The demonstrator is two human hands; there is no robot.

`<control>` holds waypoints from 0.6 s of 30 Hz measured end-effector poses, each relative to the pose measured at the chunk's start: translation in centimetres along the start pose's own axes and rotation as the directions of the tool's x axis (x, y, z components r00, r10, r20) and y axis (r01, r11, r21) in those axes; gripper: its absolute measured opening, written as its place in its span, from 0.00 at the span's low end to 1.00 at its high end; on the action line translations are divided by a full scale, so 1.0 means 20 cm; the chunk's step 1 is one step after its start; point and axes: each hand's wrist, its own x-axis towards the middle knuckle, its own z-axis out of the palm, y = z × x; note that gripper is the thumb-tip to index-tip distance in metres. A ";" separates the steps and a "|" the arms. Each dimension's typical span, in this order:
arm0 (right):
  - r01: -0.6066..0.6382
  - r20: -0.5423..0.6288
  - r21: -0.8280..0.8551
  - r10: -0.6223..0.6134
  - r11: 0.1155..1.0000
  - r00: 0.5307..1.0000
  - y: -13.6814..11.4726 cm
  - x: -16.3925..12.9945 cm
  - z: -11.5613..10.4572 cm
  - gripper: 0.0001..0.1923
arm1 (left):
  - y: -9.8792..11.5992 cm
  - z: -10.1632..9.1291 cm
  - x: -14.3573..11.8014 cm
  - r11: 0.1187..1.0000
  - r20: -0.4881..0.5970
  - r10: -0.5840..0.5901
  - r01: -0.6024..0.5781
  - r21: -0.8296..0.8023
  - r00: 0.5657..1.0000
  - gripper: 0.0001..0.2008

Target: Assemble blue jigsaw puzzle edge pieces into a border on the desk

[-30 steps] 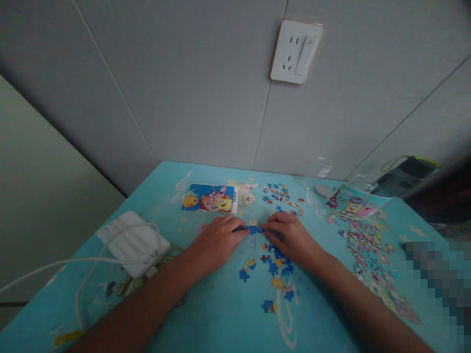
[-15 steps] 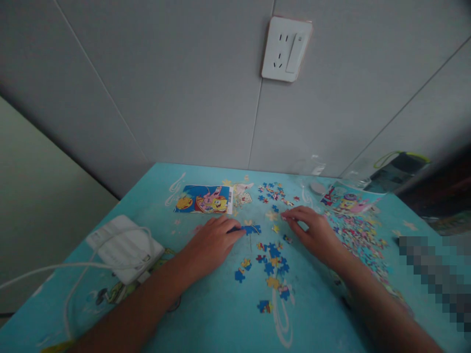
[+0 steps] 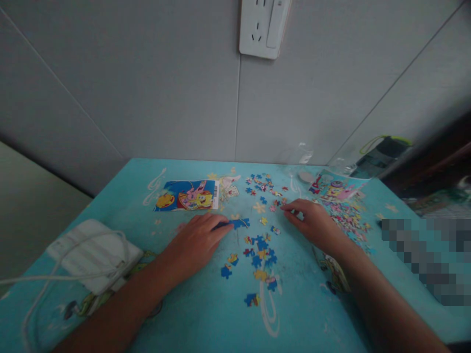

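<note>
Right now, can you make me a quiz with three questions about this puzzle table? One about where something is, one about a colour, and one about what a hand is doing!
1. Where is the white adapter with its cable?
A. On the table's left side
B. Beside the far pile of pieces
C. Under the right hand

2. What colour is the table top?
A. Red
B. Light blue
C. Black

3. What is the left hand doing?
A. Raised in the air
B. Gripping the cable
C. Lying flat with fingertips on the joined blue pieces

Answers:
1 A: it sits left of the left forearm, far from the right hand.
2 B: bare surface shows light blue all round the puzzle pieces.
3 C: the palm faces down and the fingers touch the blue strip.
</note>
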 end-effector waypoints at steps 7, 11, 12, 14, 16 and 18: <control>0.000 0.042 -0.004 0.001 1.000 0.999 -0.01 0.00 0.00 0.11 | -0.01 -0.01 0.00 1.000 -0.021 0.025 -0.025 -0.004 0.999 0.19; 0.003 0.065 -0.012 -0.002 1.000 0.998 -0.01 0.00 0.02 0.11 | -0.02 0.00 -0.01 0.999 -0.059 0.044 -0.045 -0.011 0.997 0.19; 0.002 0.071 -0.012 -0.001 1.000 0.997 -0.01 0.00 0.02 0.12 | -0.03 0.00 -0.01 0.999 -0.076 0.044 -0.045 -0.012 0.996 0.19; 0.003 0.078 -0.016 -0.002 1.000 0.997 -0.01 0.00 0.02 0.12 | -0.05 -0.01 -0.01 1.000 -0.122 0.017 -0.018 -0.008 0.992 0.17; 0.009 0.070 -0.016 -0.008 1.000 0.998 0.00 0.00 0.03 0.12 | -0.07 -0.02 -0.01 0.999 -0.183 -0.037 0.038 0.003 0.982 0.16; 0.018 0.063 -0.009 -0.017 1.000 0.998 0.00 -0.01 0.03 0.12 | -0.10 -0.03 -0.01 0.995 -0.237 -0.088 0.095 0.019 0.967 0.15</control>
